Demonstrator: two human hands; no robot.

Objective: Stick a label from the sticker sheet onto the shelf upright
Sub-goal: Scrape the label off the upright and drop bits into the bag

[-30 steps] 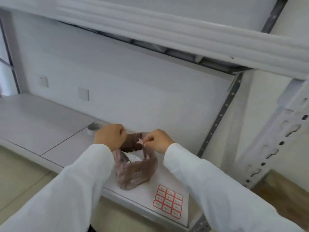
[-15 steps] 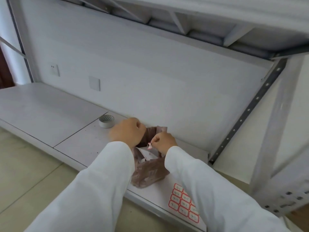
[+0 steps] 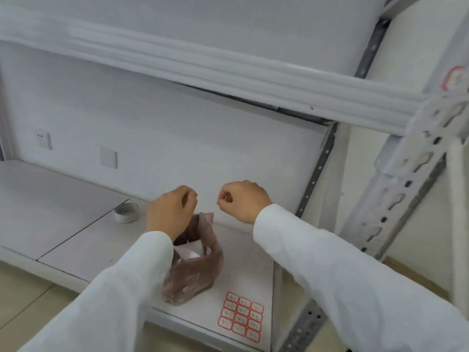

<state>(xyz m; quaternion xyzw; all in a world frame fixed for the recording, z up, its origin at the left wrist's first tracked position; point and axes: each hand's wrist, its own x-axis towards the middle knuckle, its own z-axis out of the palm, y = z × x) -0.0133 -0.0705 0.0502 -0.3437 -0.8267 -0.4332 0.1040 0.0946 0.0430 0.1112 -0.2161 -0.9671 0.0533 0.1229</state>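
The sticker sheet point(image 3: 241, 316), white with red-bordered labels, lies flat at the shelf's front right corner. Both my hands hover above a brown plastic bag point(image 3: 200, 265) that stands open on the shelf. My left hand point(image 3: 172, 212) is over the bag's left rim with its fingers curled in. My right hand point(image 3: 243, 201) is up and to the right of the bag, thumb and fingers pinched together, with nothing showing between them. The front shelf upright point(image 3: 406, 189), grey with keyhole slots, rises at the right. A red-bordered label point(image 3: 454, 77) is stuck high on it.
A roll of tape point(image 3: 127, 212) sits on the shelf board point(image 3: 63, 199) left of my left hand. White paper scraps lie inside the bag. The upper shelf's beam point(image 3: 203, 69) crosses overhead. A rear slotted upright point(image 3: 317, 171) stands against the wall.
Both hands have lifted off the bag and moved apart. The small pink scrap pinched in my right hand earlier is no longer visible. The view has tilted up.
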